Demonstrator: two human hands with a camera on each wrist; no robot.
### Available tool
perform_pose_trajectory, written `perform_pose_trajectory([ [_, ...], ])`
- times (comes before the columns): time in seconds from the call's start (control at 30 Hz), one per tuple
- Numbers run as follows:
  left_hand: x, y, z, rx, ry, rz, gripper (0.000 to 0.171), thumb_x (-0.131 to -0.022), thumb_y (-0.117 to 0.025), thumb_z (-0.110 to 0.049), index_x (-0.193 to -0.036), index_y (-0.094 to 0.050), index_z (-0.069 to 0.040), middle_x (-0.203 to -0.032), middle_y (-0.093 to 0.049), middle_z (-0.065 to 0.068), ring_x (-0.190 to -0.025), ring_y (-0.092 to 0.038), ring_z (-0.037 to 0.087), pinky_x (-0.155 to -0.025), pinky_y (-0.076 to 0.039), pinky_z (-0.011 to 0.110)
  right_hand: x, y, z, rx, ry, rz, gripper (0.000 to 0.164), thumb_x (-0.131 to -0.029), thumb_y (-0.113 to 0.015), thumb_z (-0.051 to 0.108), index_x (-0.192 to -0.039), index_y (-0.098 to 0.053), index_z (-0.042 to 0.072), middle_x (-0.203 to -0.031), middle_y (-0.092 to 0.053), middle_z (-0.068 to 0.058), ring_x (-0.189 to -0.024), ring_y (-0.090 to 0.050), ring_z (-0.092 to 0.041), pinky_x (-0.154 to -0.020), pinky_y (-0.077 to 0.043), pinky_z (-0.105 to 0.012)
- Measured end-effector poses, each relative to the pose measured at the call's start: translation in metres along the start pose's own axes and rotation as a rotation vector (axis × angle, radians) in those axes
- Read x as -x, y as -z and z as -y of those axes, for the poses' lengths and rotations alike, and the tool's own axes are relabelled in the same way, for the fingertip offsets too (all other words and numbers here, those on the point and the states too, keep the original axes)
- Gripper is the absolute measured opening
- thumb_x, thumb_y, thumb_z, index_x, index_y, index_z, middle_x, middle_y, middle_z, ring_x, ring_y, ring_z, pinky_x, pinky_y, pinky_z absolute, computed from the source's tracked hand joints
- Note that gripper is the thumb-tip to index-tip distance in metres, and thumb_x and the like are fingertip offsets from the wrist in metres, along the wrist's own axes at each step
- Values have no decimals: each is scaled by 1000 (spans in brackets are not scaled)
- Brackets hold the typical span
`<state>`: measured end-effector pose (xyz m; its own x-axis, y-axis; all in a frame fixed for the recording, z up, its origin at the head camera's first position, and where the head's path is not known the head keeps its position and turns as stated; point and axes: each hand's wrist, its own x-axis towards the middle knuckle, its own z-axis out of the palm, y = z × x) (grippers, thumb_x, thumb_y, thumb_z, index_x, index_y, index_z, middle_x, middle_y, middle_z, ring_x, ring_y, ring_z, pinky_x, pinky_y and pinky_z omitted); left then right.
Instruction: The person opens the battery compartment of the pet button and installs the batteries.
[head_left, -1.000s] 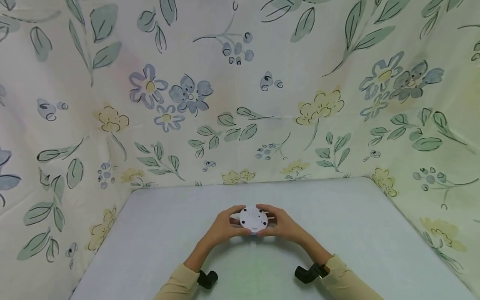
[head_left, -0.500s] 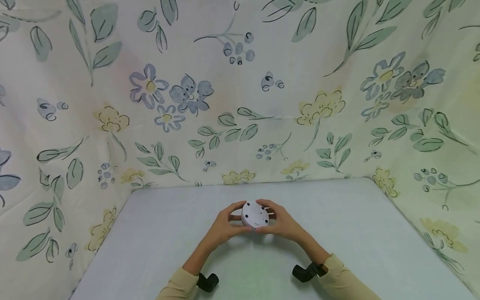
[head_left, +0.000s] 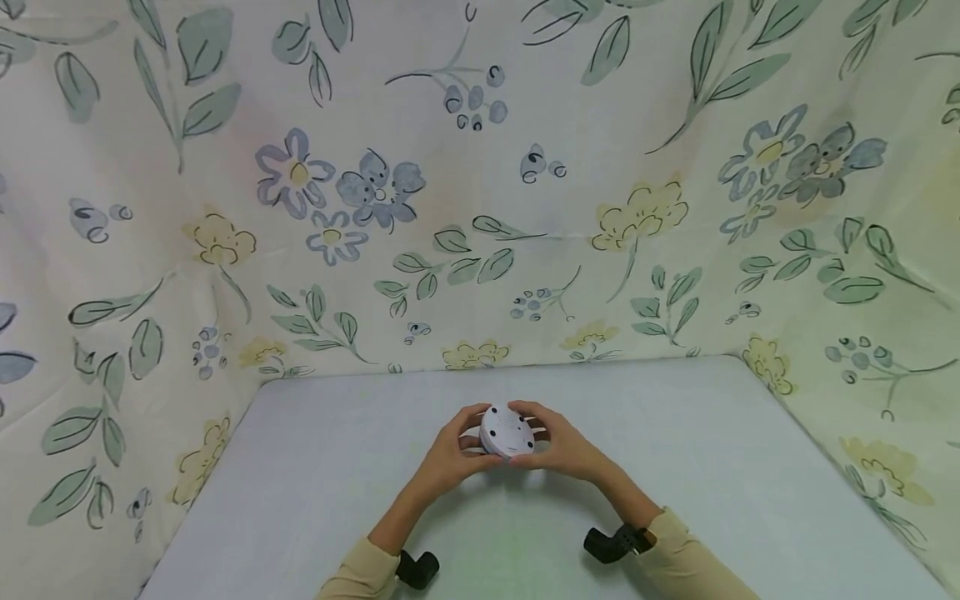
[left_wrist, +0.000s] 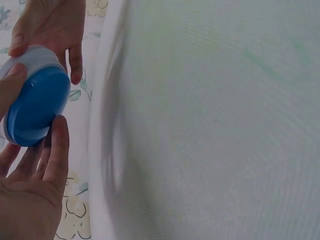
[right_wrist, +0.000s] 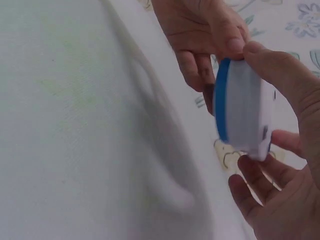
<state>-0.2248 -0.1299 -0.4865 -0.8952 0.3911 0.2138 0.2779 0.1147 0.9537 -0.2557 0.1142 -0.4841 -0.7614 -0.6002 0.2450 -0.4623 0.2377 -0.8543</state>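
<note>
A round white device with small black feet on its face is held up between both hands, above the table. Its opposite side is a smooth blue disc, seen in the left wrist view. From the right wrist its white side wall shows edge-on, tilted, with the blue rim to the left. My left hand grips the left edge between thumb and fingers. On the opposite edge my right hand does the same, thumb low and fingers at the top in the head view.
The table has a pale white cover. Behind it and at both sides hangs a floral cloth. Black wrist cameras sit below the beige sleeves.
The device and both hands have risen slightly, and its footed face has turned and tilted a little. Both hands keep their hold.
</note>
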Motion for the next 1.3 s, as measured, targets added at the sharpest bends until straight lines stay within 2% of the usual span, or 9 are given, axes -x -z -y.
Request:
perform_pose_trajectory([
  [0.27,0,-3,-2,-121,-25,-24,72,-83,-86,-5,-146,-51,-8,-141,-53,17,-100,-68,26,-80,-57,33,-2,-1,9,61,26,7,86,-82,-88,28,-151,-42,4,-142,-50,-5,-118,-52,-28,-97,-47,-48],
  [0.4,0,-4,-4,-141,2,-17,72,-83,-86,-6,-146,-50,-9,-142,-53,16,-101,-67,26,-80,-57,32,-2,-1,12,68,38,-9,83,-81,-89,28,-149,-46,5,-140,-52,-4,-115,-54,-29,-96,-47,-49],
  [0.57,-1,-5,-3,-98,61,49,75,-88,-83,-11,-150,-42,-7,-145,-48,16,-107,-64,29,-84,-56,33,-1,-2,10,44,28,-31,79,-82,-88,25,-147,-49,5,-140,-54,-4,-112,-56,-28,-96,-48,-49],
  [0.67,-2,-6,-3,-31,90,117,75,-90,-80,-11,-152,-37,-5,-144,-48,16,-112,-63,29,-89,-54,34,-1,-2,9,21,23,-34,77,-84,-87,24,-148,-47,5,-138,-55,-4,-112,-58,-28,-95,-49,-49],
  [0.77,-2,-6,-1,31,103,147,73,-91,-79,-10,-150,-38,-3,-141,-50,15,-116,-62,28,-92,-52,35,-2,-2,8,6,34,-27,76,-86,-85,21,-149,-46,3,-137,-55,-5,-113,-59,-29,-94,-50,-50],
  [0.97,-1,-7,0,67,93,112,69,-89,-79,-8,-147,-42,-2,-135,-56,15,-113,-63,26,-92,-52,36,-6,-1,11,-15,52,-4,75,-85,-85,10,-149,-45,6,-141,-52,-11,-120,-55,-35,-98,-44,-59],
  [1.13,-1,-6,2,72,93,90,69,-87,-81,-7,-145,-44,-2,-131,-57,15,-110,-64,27,-91,-52,36,-5,2,42,-23,58,13,75,-83,-83,2,-148,-45,-1,-145,-47,-25,-123,-51,-44,-100,-38,-68],
  [1.2,-1,-6,3,61,87,91,69,-88,-81,-7,-145,-43,-2,-131,-57,15,-110,-65,26,-92,-52,37,-4,4,52,-13,65,16,73,-84,-83,4,-147,-46,-1,-145,-47,-25,-123,-52,-44,-100,-38,-68],
  [1.3,-1,-6,4,51,82,97,69,-88,-81,-7,-146,-43,-3,-132,-56,15,-109,-65,26,-93,-52,39,-4,4,55,2,73,16,69,-85,-82,5,-145,-49,0,-143,-50,-22,-122,-53,-42,-99,-40,-66],
])
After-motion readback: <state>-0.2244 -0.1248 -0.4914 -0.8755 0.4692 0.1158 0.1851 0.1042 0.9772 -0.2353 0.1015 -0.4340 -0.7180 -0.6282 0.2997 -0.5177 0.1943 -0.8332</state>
